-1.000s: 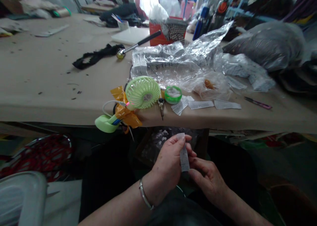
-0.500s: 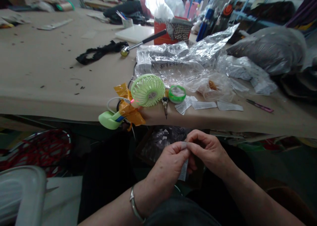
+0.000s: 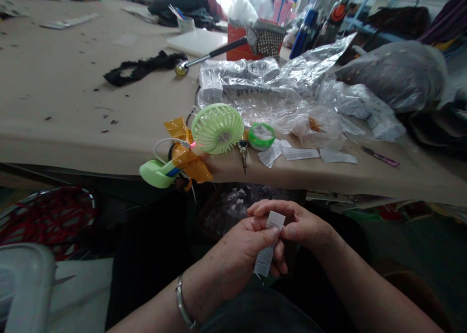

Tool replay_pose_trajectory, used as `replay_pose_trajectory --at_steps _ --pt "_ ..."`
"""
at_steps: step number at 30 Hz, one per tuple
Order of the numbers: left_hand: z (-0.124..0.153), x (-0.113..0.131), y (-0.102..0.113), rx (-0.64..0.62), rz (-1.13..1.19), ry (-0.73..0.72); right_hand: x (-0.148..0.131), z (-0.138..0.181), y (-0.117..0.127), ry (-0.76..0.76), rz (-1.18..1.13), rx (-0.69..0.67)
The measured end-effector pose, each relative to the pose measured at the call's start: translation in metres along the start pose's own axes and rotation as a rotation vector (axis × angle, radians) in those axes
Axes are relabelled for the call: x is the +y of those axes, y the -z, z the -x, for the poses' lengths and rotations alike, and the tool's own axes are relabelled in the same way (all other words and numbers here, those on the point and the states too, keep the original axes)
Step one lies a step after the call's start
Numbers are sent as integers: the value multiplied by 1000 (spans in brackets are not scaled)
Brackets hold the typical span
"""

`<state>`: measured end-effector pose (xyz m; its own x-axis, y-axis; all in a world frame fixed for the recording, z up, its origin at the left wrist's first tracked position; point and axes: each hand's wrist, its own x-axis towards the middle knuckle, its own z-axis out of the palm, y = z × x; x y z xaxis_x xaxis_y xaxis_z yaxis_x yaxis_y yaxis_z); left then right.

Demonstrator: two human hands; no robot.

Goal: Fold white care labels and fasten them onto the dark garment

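Observation:
My left hand [image 3: 237,245], with a metal bangle on the wrist, holds a narrow white printed label [image 3: 264,260] under its thumb, over my lap. The label's top end stands up past the thumb, and its lower part hangs below. My right hand [image 3: 308,226] is closed against the label's edge, its fingers curving behind the label and over the left hand's fingertips. Part of both hands' grip is hidden behind the label. Below the table edge, beyond the hands, sits a box of dark and white scraps [image 3: 233,201].
A green fan [image 3: 218,129] is taped at the table edge beside a soldering-iron-like pointed tool [image 3: 243,155]. Nearby lie a green round tin [image 3: 261,136], more printed labels [image 3: 300,153], a purple-handled cutter [image 3: 381,156] and clear plastic bags [image 3: 255,102]. A hammer-like tool [image 3: 211,56] lies behind.
The label has been turned so its printed face and top end show above my left thumb. My right hand's pinch at the top has shifted to the label's side, its fingers reaching farther left.

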<state>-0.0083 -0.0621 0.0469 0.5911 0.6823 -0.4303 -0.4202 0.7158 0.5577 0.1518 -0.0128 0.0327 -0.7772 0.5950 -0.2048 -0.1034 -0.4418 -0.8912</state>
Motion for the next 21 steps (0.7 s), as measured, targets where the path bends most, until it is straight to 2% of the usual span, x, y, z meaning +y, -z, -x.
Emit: replay_pose_trajectory --at_steps 6,10,12,15,17,21 --pt "-4 -3 1 54 -22 28 7 -9 0 9 -127 46" --pt "-5 -1 3 74 -59 9 9 -11 -1 -17 -87 78" --pt "-5 2 5 81 -77 -18 8 -12 -3 0 -27 152" --pt "-7 9 7 149 -99 -79 6 -16 -5 121 115 401" --pt "-8 13 9 224 -123 -100 4 -20 -8 156 202 519" --pt "-11 19 10 315 -173 -140 2 -29 -11 110 215 511"
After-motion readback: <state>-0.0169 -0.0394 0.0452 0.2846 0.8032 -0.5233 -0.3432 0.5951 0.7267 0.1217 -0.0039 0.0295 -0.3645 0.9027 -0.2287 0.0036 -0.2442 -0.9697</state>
